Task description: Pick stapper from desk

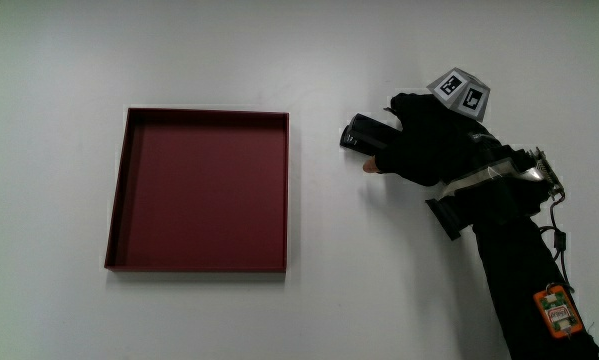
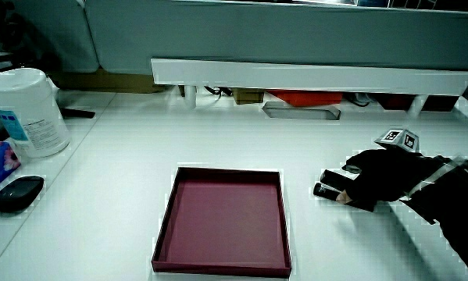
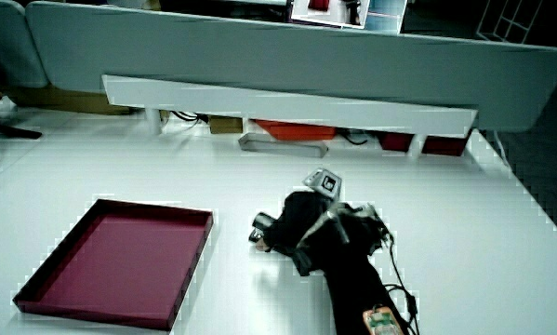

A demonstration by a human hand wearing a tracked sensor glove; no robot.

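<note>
The stapler (image 1: 360,134) is lying on the white table (image 1: 279,320), sitting just past mid-frame in the main view, between the red tray (image 1: 207,114) and the forearm (image 1: 519,270). Only its dark blunt end is showing. The rest is disappearing under the hand (image 1: 424,148), so the hand is not so much near it as already on it. Its long axis is running roughly along the line from the tray to the wrist, with the free end pointing at the tray's nearer wall but staying apart from it.

The hand is lying low over the stapler with the fingers curling down around its body, the patterned cube (image 1: 462,92) riding on its back. In both side views the stapler (image 2: 326,188) (image 3: 262,224) is poking out from under the fingertips and seemingly resting on the table. The hand is probably closing into a grasp, though the black glove against the black stapler is making the exact contact hard to read.

The coming lift is therefore depending on the fingers spanning the stapler's narrow width, across that long axis, before anything is rising from the table.
</note>
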